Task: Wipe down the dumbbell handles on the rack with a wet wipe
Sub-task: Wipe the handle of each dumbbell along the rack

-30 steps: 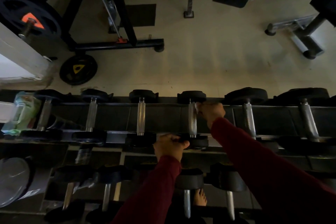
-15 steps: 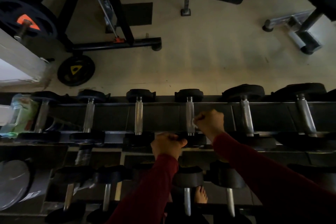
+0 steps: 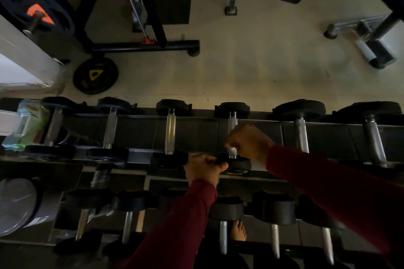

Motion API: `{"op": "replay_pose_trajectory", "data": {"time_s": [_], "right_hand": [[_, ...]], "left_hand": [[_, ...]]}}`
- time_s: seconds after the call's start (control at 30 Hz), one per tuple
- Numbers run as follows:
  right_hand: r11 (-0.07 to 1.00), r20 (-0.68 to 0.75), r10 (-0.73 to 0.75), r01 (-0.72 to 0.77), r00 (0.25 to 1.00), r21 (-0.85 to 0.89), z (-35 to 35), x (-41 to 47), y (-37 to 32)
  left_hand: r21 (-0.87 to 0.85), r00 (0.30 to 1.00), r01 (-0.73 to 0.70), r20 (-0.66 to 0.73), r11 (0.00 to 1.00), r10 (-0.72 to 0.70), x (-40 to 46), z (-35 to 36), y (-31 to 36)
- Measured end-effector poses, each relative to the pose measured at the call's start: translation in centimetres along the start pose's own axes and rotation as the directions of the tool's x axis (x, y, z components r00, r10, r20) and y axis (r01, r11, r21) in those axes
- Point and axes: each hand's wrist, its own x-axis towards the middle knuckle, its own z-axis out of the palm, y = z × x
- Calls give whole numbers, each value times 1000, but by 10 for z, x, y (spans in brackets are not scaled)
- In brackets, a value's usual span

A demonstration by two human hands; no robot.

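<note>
1. Dim light; the view looks down over a two-tier dumbbell rack [image 3: 140,156] onto a pale floor [image 3: 251,67].
2. Right hand [image 3: 249,142], in a dark red sleeve [image 3: 328,185], is curled in a fist around the near end of the handle [image 3: 232,120] of the fourth dumbbell from the left on the top tier. Fingers are wrapped together, not spread.
3. A small pale patch, the wet wipe [image 3: 231,150], shows at the fingers, pressed against the handle just above the near weight head [image 3: 237,165]. How much of it lies inside the fist: cannot tell.
4. Left hand [image 3: 204,167] grips that near weight head from the left, fingers curled over its edge with the thumb toward the right.
5. Upper part of the same handle is bare and bright, running to the far weight head [image 3: 232,109].
6. A pack of wipes [image 3: 28,126], greenish, lies at the far left of the top tier beside the first dumbbell.
7. Lower tier holds more dumbbells; a bare foot [image 3: 238,230] shows between them.
8. A black weight plate [image 3: 95,75] with a yellow mark lies on the floor beyond the rack.
</note>
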Motion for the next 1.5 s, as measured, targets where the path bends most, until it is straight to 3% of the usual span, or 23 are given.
{"op": "replay_pose_trajectory", "data": {"time_s": [0.13,0.33,0.43,0.6,0.73,0.9,1.0,1.1,1.17,1.2,1.27,1.33,1.43,1.5], "right_hand": [[983,148,-96,117,984,-144,-5,0,-9],[909,21,27,-16,999,-417,-13,37,-2],[930,44,121,-98,992,-353,-7,42,-6],[992,135,-43,59,990,-110,15,19,-8],[992,76,-49,58,996,-114,7,21,9],[985,-127,154,-163,980,-64,-17,24,19],[969,-95,220,-206,971,138,-10,3,4],[919,40,255,-256,966,301,-4,-22,-1],[784,57,401,-375,914,496,-3,-33,4],[656,52,499,-417,865,629,-2,-37,8],[373,85,643,-409,761,833,-3,-45,17],[119,189,698,-373,691,920,-4,-51,24],[-102,292,728,-323,620,941,-4,-56,34],[-179,326,736,-294,594,939,-1,-59,41]], "left_hand": [[14,1000,-3,8,1000,3,-1,0,-3],[17,999,10,30,1000,-11,1,-1,-3],[12,1000,14,22,1000,-14,2,1,-3],[88,1000,4,18,996,-6,4,1,-4],[124,1000,3,16,992,-5,6,1,-4],[155,999,-19,40,988,13,7,0,-3],[252,993,-104,71,962,89,4,-3,1],[326,954,-284,192,902,231,-3,-4,4],[406,875,-466,343,786,342,-3,-1,8],[463,812,-571,437,678,386,-3,2,12],[560,686,-727,605,397,404,-5,12,24],[614,600,-784,714,87,360,-4,28,36],[573,561,-701,811,-424,166,-5,59,56],[518,616,-625,787,-583,39,-6,76,62]]}}
